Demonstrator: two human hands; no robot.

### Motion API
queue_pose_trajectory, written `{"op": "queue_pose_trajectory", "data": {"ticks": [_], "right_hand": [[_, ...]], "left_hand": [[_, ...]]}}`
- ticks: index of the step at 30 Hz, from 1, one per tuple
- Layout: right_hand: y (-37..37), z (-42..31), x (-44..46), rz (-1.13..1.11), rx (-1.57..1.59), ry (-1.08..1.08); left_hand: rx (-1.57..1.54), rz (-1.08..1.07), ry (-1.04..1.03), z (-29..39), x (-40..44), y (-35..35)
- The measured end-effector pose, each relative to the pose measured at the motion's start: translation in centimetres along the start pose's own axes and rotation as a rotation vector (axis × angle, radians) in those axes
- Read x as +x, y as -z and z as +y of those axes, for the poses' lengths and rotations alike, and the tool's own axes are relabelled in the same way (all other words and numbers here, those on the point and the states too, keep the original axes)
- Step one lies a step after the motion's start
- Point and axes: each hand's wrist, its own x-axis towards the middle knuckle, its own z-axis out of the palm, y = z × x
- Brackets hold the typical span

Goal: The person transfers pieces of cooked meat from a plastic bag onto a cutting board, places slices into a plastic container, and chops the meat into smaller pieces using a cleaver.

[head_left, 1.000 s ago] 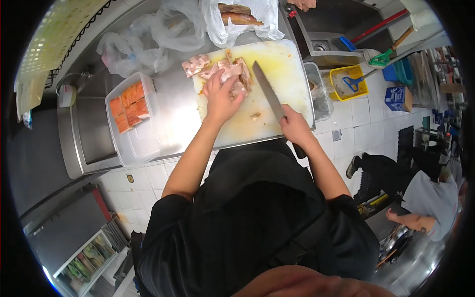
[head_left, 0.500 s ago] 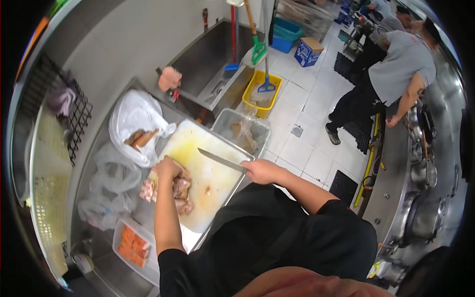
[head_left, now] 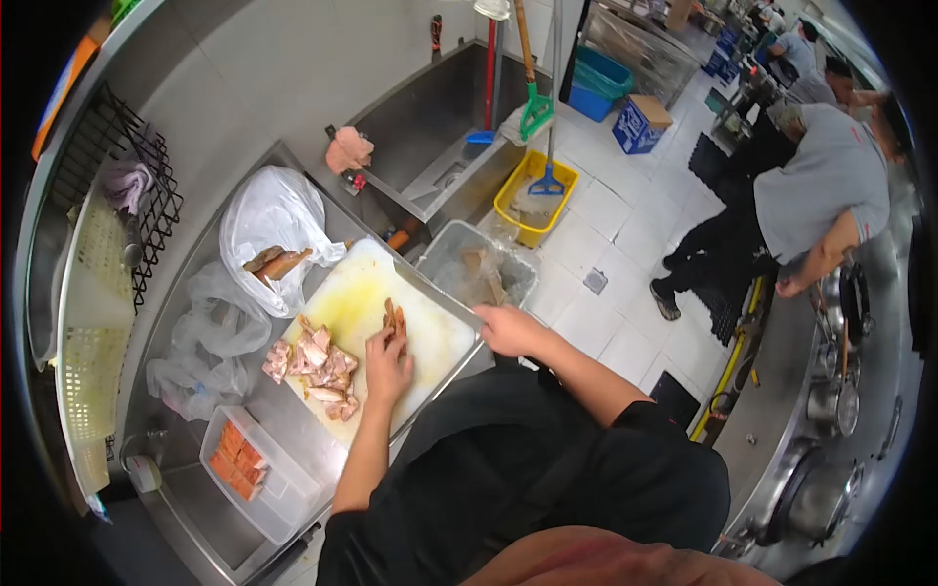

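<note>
My left hand (head_left: pixel 389 365) is on the white cutting board (head_left: pixel 435 342), its fingers curled over a narrow brownish piece of meat (head_left: pixel 394 317). To its left lies a pile of cut, pale pink meat pieces (head_left: pixel 327 369). My right hand (head_left: pixel 510 330) is closed around the handle of a knife. The knife's blade (head_left: pixel 437 290) points up and left, seen thinly along the board's far right edge; I cannot tell whether it touches the board.
Left of the board are a white plastic bag (head_left: pixel 274 220) with brownish pieces, crumpled clear bags (head_left: pixel 200 347), and a plastic container (head_left: pixel 283 488) of orange-pink blocks. A clear tub (head_left: pixel 459 239), sink (head_left: pixel 391 161) and yellow bucket (head_left: pixel 528 230) stand beyond. A co-worker (head_left: pixel 821 186) bends at right.
My left hand has moved right from the meat pile onto a separate narrow piece. The knife has shifted up toward the board's far edge, its blade now turned thin. The view has shifted slightly.
</note>
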Motion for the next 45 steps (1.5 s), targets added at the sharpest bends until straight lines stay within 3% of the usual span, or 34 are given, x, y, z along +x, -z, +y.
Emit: {"op": "queue_pose_trajectory", "data": {"ticks": [5, 10, 13, 15, 19, 21, 22, 25, 28, 31, 32, 34, 38, 40, 45], "right_hand": [[-2.0, 1.2, 2.5, -0.027, -0.022, 0.07], [-2.8, 0.5, 4.4, -0.124, -0.134, -0.007], [-3.2, 0.1, 4.7, -0.152, -0.173, -0.006], [-4.1, -0.1, 4.8, -0.098, -0.136, 0.049], [-5.9, 0.7, 5.2, -0.117, -0.234, 0.062], [-6.1, 0.8, 5.6, -0.202, -0.349, -0.015], [-6.4, 1.5, 5.5, -0.119, -0.255, 0.005], [-5.3, -0.5, 4.9, -0.117, -0.197, 0.041], [-4.9, -1.3, 4.9, -0.158, -0.214, -0.056], [-4.6, -2.1, 5.2, -0.18, -0.23, -0.045], [-4.6, -2.5, 5.1, -0.179, -0.233, -0.047], [-4.0, -3.9, 4.7, -0.094, -0.285, 0.006], [-4.6, -6.0, 4.3, -0.117, -0.332, -0.038], [-6.5, -4.0, 4.8, -0.125, -0.34, -0.039], [-7.4, -2.8, 5.3, -0.129, -0.335, -0.01]], "left_hand": [[-0.054, 0.147, 0.208, 0.2, -1.5, -2.0], [-0.07, 0.245, 0.232, 0.0, -2.3, -3.0], [-0.171, 0.186, 0.377, 0.1, -1.9, -2.4], [-0.075, 0.214, 0.291, -0.3, -1.7, -2.4], [-0.173, 0.176, 0.274, -1.8, -2.0, -2.7], [-0.279, 0.107, 0.422, -0.9, -2.1, -1.0], [-0.213, 0.196, 0.369, -1.7, -2.4, -1.3], [-0.347, 0.196, 0.482, -1.8, -2.6, -0.1], [-0.151, 0.166, 0.299, -1.5, -2.2, 0.3], [-0.233, 0.093, 0.243, -1.5, -1.2, -0.4], [-0.236, 0.094, 0.242, -1.4, -1.1, -0.5], [-0.302, -0.105, 0.438, -0.6, -0.4, -0.1], [-0.321, -0.038, 0.399, -0.4, -1.3, -0.7], [-0.229, 0.1, 0.307, -0.5, -1.5, -0.6], [-0.166, 0.045, 0.258, -0.6, -0.6, -0.8]]}}
